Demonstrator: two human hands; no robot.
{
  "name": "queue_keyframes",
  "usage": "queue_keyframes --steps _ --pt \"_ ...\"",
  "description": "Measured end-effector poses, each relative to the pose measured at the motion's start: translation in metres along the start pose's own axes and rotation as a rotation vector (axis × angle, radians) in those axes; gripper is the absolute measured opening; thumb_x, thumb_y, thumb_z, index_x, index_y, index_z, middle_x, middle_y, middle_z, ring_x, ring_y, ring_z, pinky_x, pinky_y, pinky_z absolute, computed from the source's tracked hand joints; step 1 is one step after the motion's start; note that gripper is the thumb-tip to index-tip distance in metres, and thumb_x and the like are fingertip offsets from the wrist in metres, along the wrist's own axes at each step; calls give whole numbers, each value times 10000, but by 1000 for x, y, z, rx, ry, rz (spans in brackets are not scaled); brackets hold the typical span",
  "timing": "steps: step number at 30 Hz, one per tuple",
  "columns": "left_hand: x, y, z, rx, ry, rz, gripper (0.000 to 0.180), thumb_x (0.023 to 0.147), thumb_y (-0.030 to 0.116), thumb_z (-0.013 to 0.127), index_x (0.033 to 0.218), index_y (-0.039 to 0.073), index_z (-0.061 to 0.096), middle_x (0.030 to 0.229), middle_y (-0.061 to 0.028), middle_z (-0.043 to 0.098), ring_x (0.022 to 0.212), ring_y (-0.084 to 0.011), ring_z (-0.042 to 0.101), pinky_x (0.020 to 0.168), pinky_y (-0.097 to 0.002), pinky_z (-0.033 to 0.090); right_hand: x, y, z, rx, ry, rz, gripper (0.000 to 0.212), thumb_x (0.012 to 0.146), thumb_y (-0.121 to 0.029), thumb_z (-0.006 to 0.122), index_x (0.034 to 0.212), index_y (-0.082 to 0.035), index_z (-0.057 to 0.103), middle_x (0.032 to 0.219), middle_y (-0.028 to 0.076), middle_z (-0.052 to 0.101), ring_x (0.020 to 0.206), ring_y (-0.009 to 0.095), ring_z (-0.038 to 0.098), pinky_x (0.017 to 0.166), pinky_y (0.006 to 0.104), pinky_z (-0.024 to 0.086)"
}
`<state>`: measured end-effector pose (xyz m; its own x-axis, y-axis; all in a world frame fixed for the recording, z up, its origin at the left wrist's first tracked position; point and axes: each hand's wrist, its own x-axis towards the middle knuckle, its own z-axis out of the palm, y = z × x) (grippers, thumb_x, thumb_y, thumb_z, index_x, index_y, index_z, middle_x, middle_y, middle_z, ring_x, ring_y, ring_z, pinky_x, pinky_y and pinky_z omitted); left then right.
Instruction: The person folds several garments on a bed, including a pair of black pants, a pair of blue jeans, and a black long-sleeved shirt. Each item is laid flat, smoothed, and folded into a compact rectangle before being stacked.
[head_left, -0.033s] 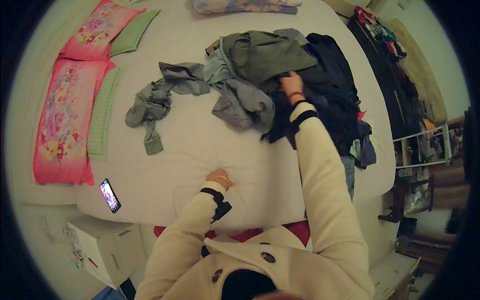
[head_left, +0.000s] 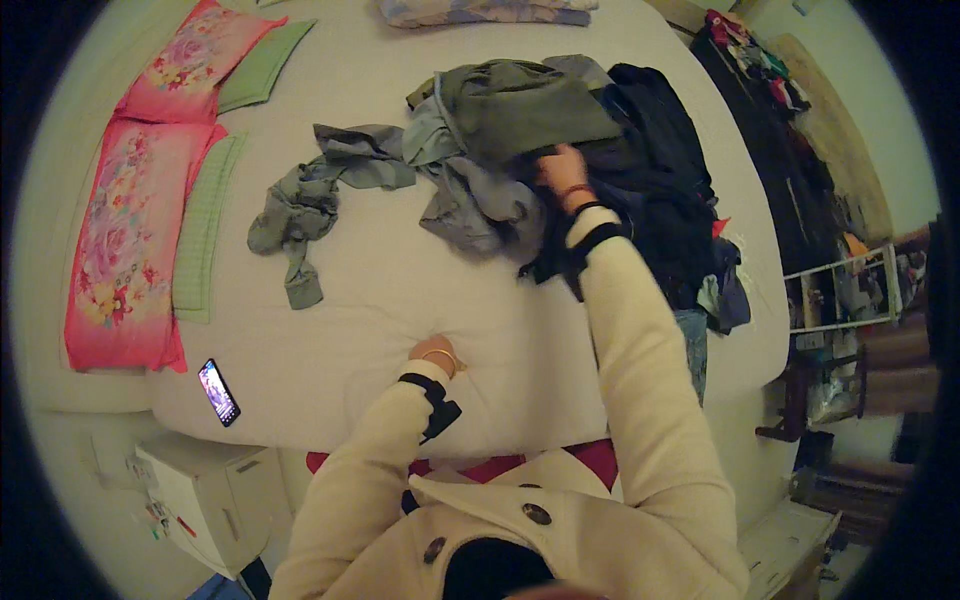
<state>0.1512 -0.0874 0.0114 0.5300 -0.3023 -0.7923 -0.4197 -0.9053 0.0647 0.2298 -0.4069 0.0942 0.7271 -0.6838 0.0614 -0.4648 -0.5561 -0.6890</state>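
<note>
A heap of clothes lies on the pale bed (head_left: 350,385). In it are an olive-green garment (head_left: 530,105), a crumpled grey one (head_left: 480,210) and dark clothes (head_left: 660,170) at the right. My right hand (head_left: 563,172) reaches into the heap, its fingers curled at the near edge of the olive-green garment; the fingertips are partly hidden. Close to the near edge of the bed, my left hand (head_left: 436,354) presses on the sheet like a fist, with nothing seen in it. Further left lies a twisted grey-green garment (head_left: 300,205), apart from both hands.
A lit phone (head_left: 218,392) rests at the bed's near left corner. Pink floral pillows (head_left: 130,245) and green pillows (head_left: 205,230) line the left side. Folded bedding (head_left: 490,12) lies at the far end. A white bedside cabinet (head_left: 215,495) stands near left, a metal rack (head_left: 840,290) at right.
My right hand has shifted slightly left, and the olive-green garment's near right edge has moved left with it. The left hand stays in place.
</note>
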Motion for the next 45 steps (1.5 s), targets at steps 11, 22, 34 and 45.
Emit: queue_keyframes --steps 11,22,34,45 --pt "8 -2 9 21 27 -20 584 598 461 688 1010 63 571 1059 -110 556 975 -259 535 806 -344 434 -137 -50 62 384 -645 -357 232 674 -162 575 881 -61 604 834 116 606 762 236 579 688 316 451" --pt "9 0 7 63 49 -9 593 608 461 681 1019 48 571 1062 -129 552 974 -269 534 820 -352 424 -101 110 -72 -299 206 282 457 676 -190 584 1115 -134 470 1138 178 455 962 374 487 788 434 414" --pt "20 -8 17 -12 114 10 624 578 483 683 995 32 569 1028 -161 558 952 -296 538 815 -358 424 -233 42 9 57 -701 -112 372 657 -197 546 993 -38 556 910 191 578 848 323 552 750 364 439" --pt "-9 -40 12 -1091 -573 518 570 718 452 558 1072 10 494 949 -98 582 857 -222 543 765 -326 416 -358 -15 33 121 -758 -443 291 668 -149 538 947 -71 560 836 152 586 794 311 557 705 371 442"
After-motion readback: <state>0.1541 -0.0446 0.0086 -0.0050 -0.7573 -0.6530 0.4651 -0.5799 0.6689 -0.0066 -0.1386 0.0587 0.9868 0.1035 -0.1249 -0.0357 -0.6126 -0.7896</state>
